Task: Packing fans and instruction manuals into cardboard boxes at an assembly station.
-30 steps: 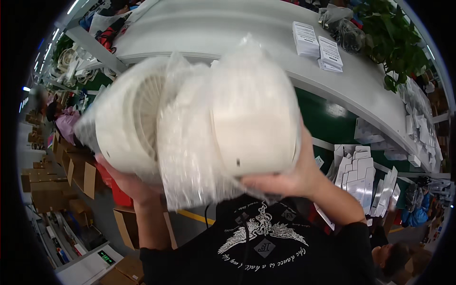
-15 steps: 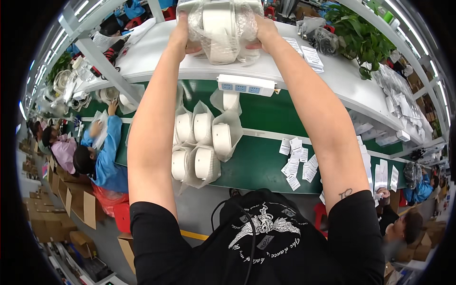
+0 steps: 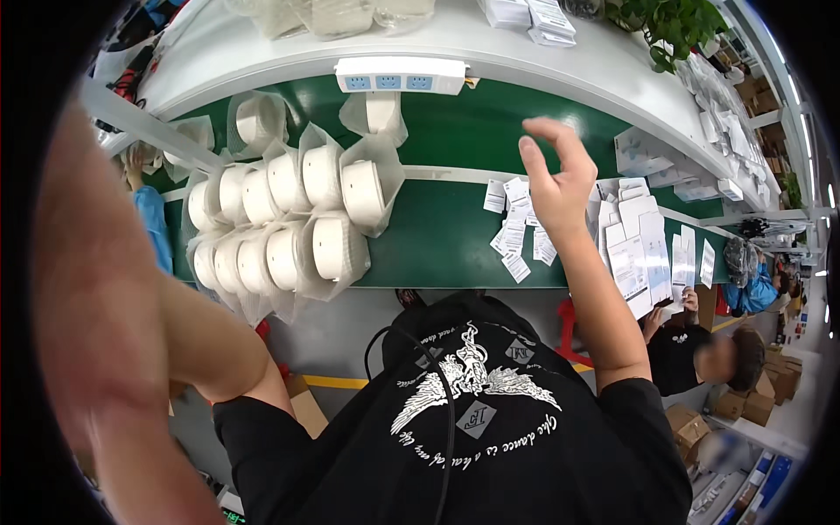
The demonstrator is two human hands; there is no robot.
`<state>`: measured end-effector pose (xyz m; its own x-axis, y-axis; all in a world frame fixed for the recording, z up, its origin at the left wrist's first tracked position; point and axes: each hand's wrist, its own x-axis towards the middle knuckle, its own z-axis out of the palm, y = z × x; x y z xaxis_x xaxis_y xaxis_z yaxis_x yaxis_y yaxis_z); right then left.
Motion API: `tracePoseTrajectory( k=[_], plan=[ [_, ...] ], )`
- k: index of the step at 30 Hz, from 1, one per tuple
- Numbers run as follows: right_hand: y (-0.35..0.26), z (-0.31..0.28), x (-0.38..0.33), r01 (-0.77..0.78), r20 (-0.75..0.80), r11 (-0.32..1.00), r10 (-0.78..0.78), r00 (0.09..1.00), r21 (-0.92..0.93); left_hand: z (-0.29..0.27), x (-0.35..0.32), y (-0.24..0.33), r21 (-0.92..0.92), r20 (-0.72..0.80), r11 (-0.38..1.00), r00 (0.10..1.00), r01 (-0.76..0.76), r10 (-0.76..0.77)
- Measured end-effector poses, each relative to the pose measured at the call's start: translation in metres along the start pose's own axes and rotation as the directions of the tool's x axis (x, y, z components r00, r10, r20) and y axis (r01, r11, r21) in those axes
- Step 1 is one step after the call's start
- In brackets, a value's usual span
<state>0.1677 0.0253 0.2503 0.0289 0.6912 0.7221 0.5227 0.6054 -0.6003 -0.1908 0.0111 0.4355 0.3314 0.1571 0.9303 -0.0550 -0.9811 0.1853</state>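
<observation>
My right hand point(image 3: 562, 179) is raised over the green workbench point(image 3: 446, 236), thumb and fingers apart, holding nothing. It is nearest to a scatter of small white printed slips point(image 3: 516, 236). My left arm point(image 3: 105, 350) is bent up close at the left rim, large and blurred; its fingers cannot be made out. Left of centre, two rows of white round devices point(image 3: 361, 191) stand in clear protective bags. Behind them are a few more bagged white devices point(image 3: 260, 121). Clear-wrapped white items point(image 3: 341, 16) rest on the white upper shelf point(image 3: 262, 57), cut by the top edge.
A white power strip point(image 3: 401, 76) runs along the shelf's front edge. Flat white cartons point(image 3: 634, 249) lie at the right, where a person in black point(image 3: 678, 354) handles some. A blue sleeve point(image 3: 153, 227) of another person shows at left. A leafy plant point(image 3: 669, 31) hangs at upper right.
Both hands have left the wrapped items on the shelf. My right hand has come down over the bench; my left arm has swung back close to the view, which has shifted.
</observation>
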Motion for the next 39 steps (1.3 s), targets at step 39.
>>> tracePoseTrajectory(
  k=[39],
  plan=[
    [0.201, -0.393, -0.203, -0.058, 0.308, 0.539, 0.562, 0.767, -0.841, 0.386, 0.012, -0.013, 0.132, -0.177, 0.714, 0.725, 0.688, -0.666]
  ],
)
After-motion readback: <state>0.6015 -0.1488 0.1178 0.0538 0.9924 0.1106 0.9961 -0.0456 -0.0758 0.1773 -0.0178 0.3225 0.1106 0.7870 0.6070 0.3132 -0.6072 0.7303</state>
